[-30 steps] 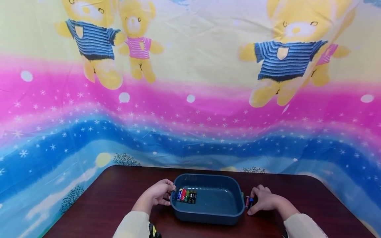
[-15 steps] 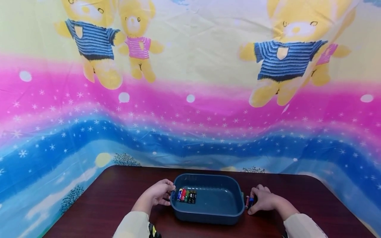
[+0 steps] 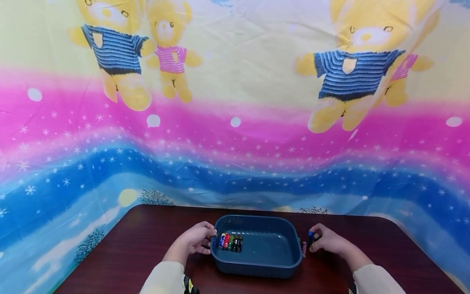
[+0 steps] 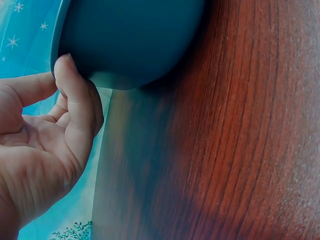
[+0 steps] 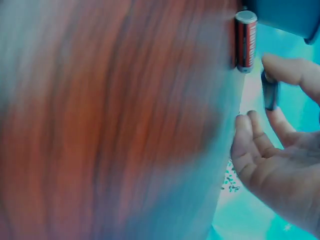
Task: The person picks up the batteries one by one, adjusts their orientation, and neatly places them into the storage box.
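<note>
A dark blue-grey plastic basin [image 3: 257, 269] stands on the table in the head view. My left hand [image 3: 196, 239] pinches its left rim, and the left wrist view shows thumb and fingers at the edge of the basin wall [image 4: 130, 40]. Inside, against the left end, several batteries [image 3: 230, 242] lie in a row. On the other side, my right hand [image 3: 327, 241] pinches a blue battery [image 3: 311, 237] between thumb and fingertips; in the right wrist view this battery [image 5: 270, 92] looks dark and blurred. A red battery [image 3: 304, 249] is on the table close by the basin's right wall.
The dark red-brown wooden table [image 3: 147, 232] has rounded far corners. Behind it hangs a cloth backdrop [image 3: 235, 163] printed with bears and snowflakes. A black and yellow item [image 3: 189, 283] shows at the left wrist.
My right hand has picked up the blue battery from beside the red one and shifted slightly right with it, opening a gap. The left hand and basin have stayed put.
</note>
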`<state>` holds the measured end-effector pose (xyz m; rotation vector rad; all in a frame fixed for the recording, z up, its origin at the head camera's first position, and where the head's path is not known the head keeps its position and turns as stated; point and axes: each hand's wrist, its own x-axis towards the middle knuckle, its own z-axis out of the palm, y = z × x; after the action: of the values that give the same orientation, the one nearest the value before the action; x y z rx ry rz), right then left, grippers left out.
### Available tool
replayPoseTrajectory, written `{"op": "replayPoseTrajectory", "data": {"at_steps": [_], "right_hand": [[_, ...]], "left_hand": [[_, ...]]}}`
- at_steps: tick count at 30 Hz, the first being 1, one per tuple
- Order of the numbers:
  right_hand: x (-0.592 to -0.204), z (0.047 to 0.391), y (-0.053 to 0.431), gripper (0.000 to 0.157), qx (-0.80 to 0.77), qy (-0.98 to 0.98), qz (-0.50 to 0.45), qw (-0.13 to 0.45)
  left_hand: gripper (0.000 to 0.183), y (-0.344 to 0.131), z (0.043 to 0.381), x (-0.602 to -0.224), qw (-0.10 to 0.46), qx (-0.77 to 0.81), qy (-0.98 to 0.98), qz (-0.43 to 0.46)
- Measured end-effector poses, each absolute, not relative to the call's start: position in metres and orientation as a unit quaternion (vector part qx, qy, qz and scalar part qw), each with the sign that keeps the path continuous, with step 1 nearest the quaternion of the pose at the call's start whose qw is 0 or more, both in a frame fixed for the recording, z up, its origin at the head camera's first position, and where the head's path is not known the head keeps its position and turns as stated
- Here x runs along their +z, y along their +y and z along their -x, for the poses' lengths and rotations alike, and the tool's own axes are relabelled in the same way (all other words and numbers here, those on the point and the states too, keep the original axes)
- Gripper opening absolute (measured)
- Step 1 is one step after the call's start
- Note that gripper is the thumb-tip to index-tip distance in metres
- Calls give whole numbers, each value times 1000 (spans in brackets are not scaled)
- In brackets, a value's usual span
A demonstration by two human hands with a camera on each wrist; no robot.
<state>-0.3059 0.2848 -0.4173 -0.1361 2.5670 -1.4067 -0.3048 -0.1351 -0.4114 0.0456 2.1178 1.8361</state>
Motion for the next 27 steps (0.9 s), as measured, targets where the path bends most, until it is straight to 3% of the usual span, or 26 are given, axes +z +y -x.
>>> {"op": "replayPoseTrajectory", "data": {"at_steps": [7,14,20,27], "right_hand": [[-420,312,291,70,-631,765,74,106],[-422,316,296,65,-728,656,142,143],[-418,316,294,58,-739,643,142,143],[-412,317,291,71,-721,660,147,154]], "left_hand": [[10,-135,304,-411,166,646,745,-16],[10,-135,305,-412,165,643,747,-16],[10,-135,305,-411,165,642,749,-13],[10,-136,307,-412,168,643,747,-14]]}}
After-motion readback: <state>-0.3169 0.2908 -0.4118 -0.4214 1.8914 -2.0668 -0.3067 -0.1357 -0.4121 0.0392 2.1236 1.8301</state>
